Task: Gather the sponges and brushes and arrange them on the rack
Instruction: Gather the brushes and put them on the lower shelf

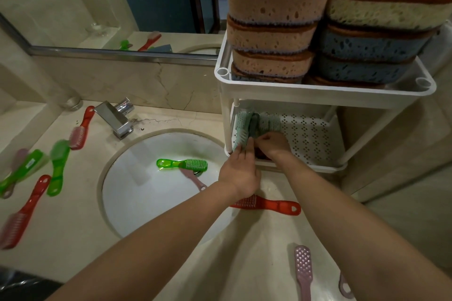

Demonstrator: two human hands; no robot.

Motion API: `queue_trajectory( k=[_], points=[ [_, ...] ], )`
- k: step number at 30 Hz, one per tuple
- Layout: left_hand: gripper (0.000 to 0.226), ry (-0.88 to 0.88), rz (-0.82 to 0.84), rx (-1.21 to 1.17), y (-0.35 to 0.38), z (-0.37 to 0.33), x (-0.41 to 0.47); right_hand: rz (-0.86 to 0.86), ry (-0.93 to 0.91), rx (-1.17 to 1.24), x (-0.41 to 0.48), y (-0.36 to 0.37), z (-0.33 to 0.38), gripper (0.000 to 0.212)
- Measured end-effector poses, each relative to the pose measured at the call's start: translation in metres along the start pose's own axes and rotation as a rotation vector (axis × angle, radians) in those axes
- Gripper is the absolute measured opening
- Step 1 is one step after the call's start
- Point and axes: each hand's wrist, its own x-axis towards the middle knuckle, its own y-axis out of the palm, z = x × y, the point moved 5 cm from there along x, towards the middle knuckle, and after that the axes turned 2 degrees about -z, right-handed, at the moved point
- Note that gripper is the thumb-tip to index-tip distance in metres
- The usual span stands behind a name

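A white two-tier rack [325,91] stands on the counter to the right of the sink. Its top tier holds two stacks of sponges [274,24], brown and blue. On the perforated lower shelf [308,134] several pale green and grey brushes [242,127] stand on edge at the left end. My left hand [241,171] reaches to the shelf's front left, fingers against the brush handles. My right hand [275,145] rests inside the shelf, fingers closed around the brush handles. A green brush [182,164] and a pink one [194,179] lie in the sink.
Loose brushes lie around the white sink [137,190]: a red brush [266,204] under my left wrist, pink brushes [303,269] at the front right, several red and green brushes [57,166] on the left counter. A chrome tap [115,117] stands behind the sink, under a mirror.
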Motion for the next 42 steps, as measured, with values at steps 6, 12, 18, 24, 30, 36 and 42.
queue_trajectory(
  k=[6, 12, 18, 24, 30, 36, 42],
  points=[
    [0.069, 0.017, -0.003, 0.124, -0.006, -0.002, -0.001, -0.052, -0.014, 0.036, -0.001, -0.001, -0.003, 0.005],
    [0.070, -0.002, -0.061, -0.016, -0.008, -0.001, 0.000, -0.035, -0.068, 0.078, 0.002, 0.004, -0.001, 0.016],
    [0.038, 0.012, -0.432, -0.310, -0.024, 0.016, -0.010, 0.021, -0.122, 0.025, 0.005, 0.007, 0.014, 0.031],
    [0.023, -0.377, -0.615, -0.626, -0.038, 0.062, -0.008, 0.048, -0.086, -0.016, 0.008, 0.012, 0.024, 0.030],
    [0.027, -0.302, -0.364, -0.813, -0.054, 0.069, 0.034, 0.132, 0.103, 0.117, 0.011, 0.016, 0.024, 0.026],
    [0.025, -0.299, -0.109, -0.907, -0.062, 0.067, 0.054, 0.378, 0.266, 0.610, 0.003, 0.023, 0.030, 0.019],
    [0.021, -0.314, 0.041, -0.974, -0.059, 0.068, 0.065, 0.402, 0.367, 0.734, 0.007, 0.022, 0.033, 0.026]
  ],
)
